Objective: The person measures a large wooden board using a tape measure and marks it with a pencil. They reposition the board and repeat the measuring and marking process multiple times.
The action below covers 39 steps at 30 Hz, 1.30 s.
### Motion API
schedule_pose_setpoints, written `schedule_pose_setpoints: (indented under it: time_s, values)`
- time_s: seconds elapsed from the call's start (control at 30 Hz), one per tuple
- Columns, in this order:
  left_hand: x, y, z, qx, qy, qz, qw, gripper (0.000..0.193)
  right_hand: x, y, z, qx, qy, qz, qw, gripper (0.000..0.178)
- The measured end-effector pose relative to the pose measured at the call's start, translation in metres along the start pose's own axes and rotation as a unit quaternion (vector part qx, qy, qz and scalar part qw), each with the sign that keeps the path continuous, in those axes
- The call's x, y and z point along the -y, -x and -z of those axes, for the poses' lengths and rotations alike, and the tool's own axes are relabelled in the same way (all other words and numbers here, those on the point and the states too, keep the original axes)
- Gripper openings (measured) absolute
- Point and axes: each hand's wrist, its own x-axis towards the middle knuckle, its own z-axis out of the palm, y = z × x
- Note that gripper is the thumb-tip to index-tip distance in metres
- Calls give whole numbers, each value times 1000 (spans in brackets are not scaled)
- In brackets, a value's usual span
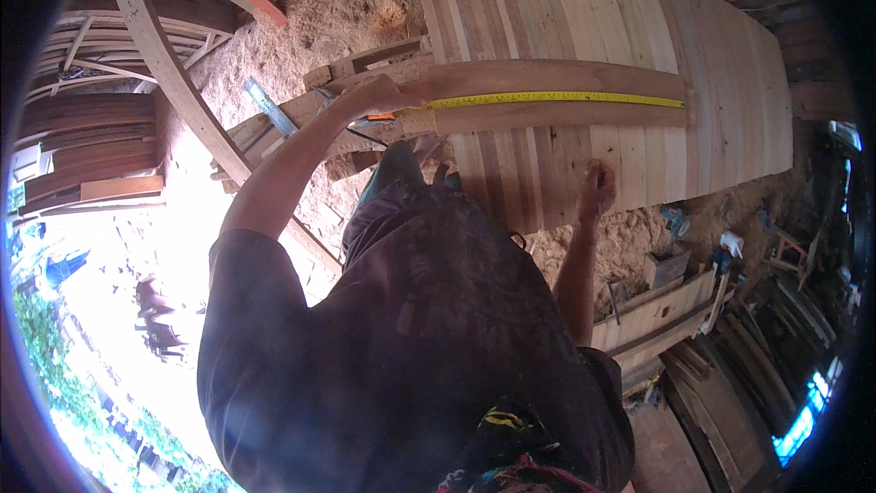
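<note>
A yellow tape measure (557, 99) is pulled out along a long brown wooden board (566, 116), its far end close to the board's right end. My left hand (388, 99) is closed at the tape's left end, where a bit of orange shows under the fingers; the case is mostly hidden. The board lies across a wide panel of joined light and dark wood strips (620, 27). Over the panel's near edge, my right hand (598, 188) is curled with fingers together, apart from the tape. Whatever it may hold cannot be made out.
Rough timber pieces (365, 64) and a blue-grey metal bar (270, 107) lie left of the panel. A long curved beam (173, 73) slants along the left. Sawdust (356, 14) covers the ground. Stacked boards (91, 146) stand far left; a wooden bench (666, 315) stands lower right.
</note>
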Motion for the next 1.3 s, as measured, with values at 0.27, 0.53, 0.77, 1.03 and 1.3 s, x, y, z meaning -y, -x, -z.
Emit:
schedule_pose_setpoints:
  time_s: [0.27,0.53,0.77,1.03,1.3]
  values:
    - [-11,14,8,-3,-15,15,1000,75,3,-1,-1,-7,16,23,1000,33]
    - [-4,9,8,20,-7,6,1000,70,2,0,-2,-13,-13,19,1000,31]
    - [-4,13,12,35,-2,5,999,67,-3,-2,-2,-11,-13,12,1000,29]
    - [-2,12,12,43,4,13,999,61,1,-1,-5,-9,-16,-26,999,27]
    - [-8,15,12,43,4,22,999,62,2,2,-3,-19,-7,-21,1000,28]
